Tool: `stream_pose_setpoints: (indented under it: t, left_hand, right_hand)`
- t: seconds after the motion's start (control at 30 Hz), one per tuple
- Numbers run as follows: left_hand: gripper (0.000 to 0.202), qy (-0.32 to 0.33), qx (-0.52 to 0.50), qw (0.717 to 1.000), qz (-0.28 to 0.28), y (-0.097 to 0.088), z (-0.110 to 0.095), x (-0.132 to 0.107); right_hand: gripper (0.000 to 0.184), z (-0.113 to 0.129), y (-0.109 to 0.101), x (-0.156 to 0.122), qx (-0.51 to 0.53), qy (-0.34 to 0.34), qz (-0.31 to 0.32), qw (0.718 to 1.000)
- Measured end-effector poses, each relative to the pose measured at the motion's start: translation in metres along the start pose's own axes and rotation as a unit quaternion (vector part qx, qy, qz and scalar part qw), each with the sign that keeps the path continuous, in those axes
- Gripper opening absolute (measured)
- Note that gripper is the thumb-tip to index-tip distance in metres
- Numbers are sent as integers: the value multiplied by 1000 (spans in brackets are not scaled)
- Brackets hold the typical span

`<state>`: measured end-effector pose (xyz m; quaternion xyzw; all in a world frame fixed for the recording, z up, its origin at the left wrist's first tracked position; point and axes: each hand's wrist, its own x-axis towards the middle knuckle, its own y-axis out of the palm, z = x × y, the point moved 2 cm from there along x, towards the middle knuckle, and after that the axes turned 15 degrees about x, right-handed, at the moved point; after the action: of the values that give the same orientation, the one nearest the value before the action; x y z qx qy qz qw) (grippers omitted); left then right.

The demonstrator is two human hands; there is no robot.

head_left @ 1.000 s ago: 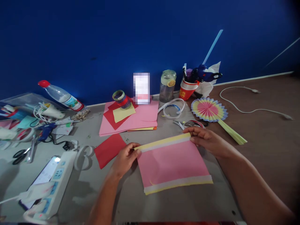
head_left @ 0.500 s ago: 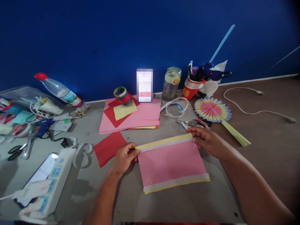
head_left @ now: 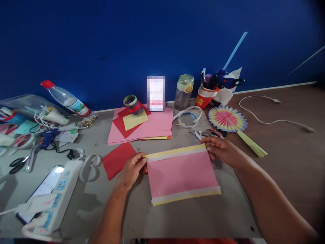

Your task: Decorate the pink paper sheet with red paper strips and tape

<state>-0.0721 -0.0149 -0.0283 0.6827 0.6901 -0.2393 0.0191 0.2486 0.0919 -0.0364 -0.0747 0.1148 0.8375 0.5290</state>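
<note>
A pink sheet of paper (head_left: 181,174), with white and yellow strips along its far and near edges, is held between my two hands. My left hand (head_left: 133,167) pinches its far left corner, thumb on top. At the far right corner, my right hand (head_left: 219,149) grips the edge between thumb and fingers. Just left of the sheet lies a red paper piece (head_left: 119,160), partly behind my left hand. Beyond my right hand are scissors (head_left: 196,134) and a tape roll (head_left: 212,133), both partly covered.
A pink paper stack (head_left: 157,127) bears red and yellow pieces and a tape roll (head_left: 133,105). A pleated paper fan (head_left: 228,119) lies to the right. Leftward are a power strip (head_left: 57,196), a phone (head_left: 42,189) and a glue gun (head_left: 48,139). A bottle (head_left: 183,91) stands behind.
The pink sheet and my right hand have shifted slightly left in view, and the sheet's near edge sits a little higher. Both hands keep their grip. The camera view has moved slightly.
</note>
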Motion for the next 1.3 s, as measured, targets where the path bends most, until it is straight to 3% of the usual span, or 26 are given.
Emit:
stream_pose_setpoints:
  t: [0.17,0.27,0.33,0.4,0.5,0.63,0.8,0.9,0.97,1.0,1.1,1.2,1.3]
  left_hand:
    - [35,1,9,1000,-11,-1,-5,-1]
    - [34,-5,49,999,-17,-2,-6,-2]
    - [33,-6,85,996,-25,-2,-7,-2]
    - [32,-5,120,992,-38,-1,-7,-2]
    - [34,2,175,983,-51,2,-9,-3]
    - [34,27,258,963,-79,5,-8,-3]
    - [39,58,402,897,-175,6,-2,-2]
    - [39,131,480,821,-280,13,-6,-7]
    - [36,213,515,772,-305,25,-12,-11]
    - [35,259,531,756,-283,33,-14,-13]
    - [48,346,579,727,-133,57,-15,-13]
    - [65,344,616,707,-41,67,-9,-10]
    - [66,331,640,693,-20,67,-6,-8]
  right_hand:
    - [30,-1,5,-1,-34,-8,2,999]
    - [35,2,7,-5,-125,-53,-65,989]
    - [36,9,11,-10,-231,-128,-131,955]
    - [33,17,24,-16,-309,-232,-157,909]
    - [30,23,54,-23,-336,-351,-90,870]
    - [30,10,93,-21,-404,-349,55,844]
    - [40,-9,104,-13,-473,-261,115,834]
    - [38,-9,103,-13,-480,-249,108,834]
    - [36,-8,104,-13,-477,-251,101,836]
    - [36,-8,105,-13,-475,-253,98,837]
    - [38,-9,106,-13,-473,-258,97,837]
    - [39,-11,106,-12,-475,-263,94,835]
    - [39,-13,105,-12,-473,-266,93,835]
